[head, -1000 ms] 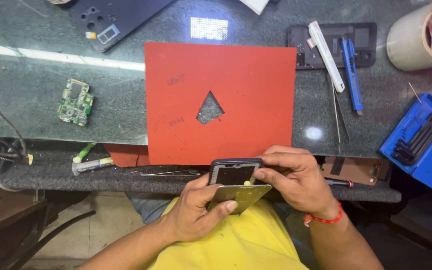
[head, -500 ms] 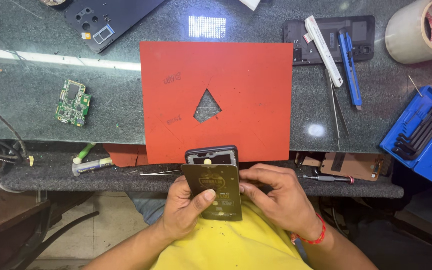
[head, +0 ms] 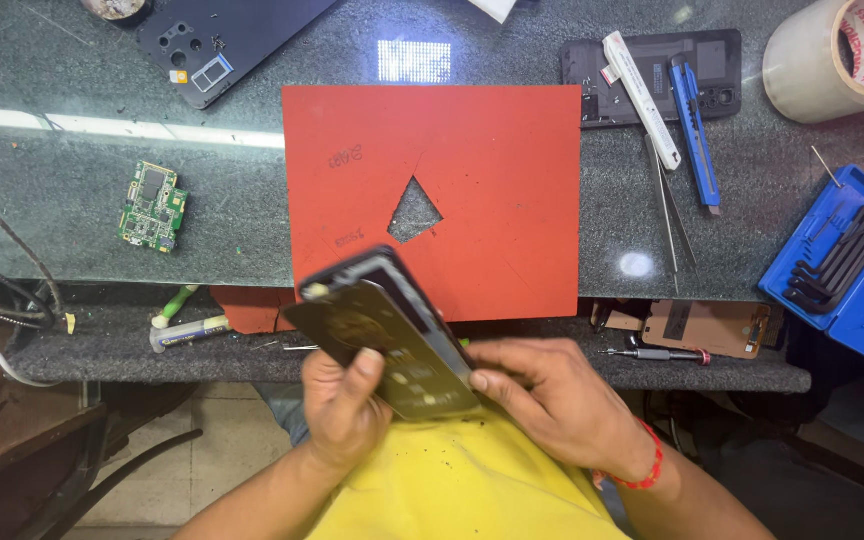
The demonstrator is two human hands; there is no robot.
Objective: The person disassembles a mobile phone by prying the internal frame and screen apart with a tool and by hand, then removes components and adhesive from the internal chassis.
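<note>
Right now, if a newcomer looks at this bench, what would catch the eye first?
First the red mat at the middle of the bench, with a triangular hole cut in it. Just below it, at the near edge, the left hand and right hand hold a dark phone tilted, its back panel partly lifted. The blue tool case on the right and the green circuit board on the left also stand out.

The phone, upright half a second ago with its top toward twelve o'clock, is now tilted with its top toward ten o'clock, and its gold back panel is fanned away from the dark frame. The left hand now pinches the panel's lower edge with its thumb on top. The right hand has slid toward four o'clock, fingertips at the phone's lower corner
</note>
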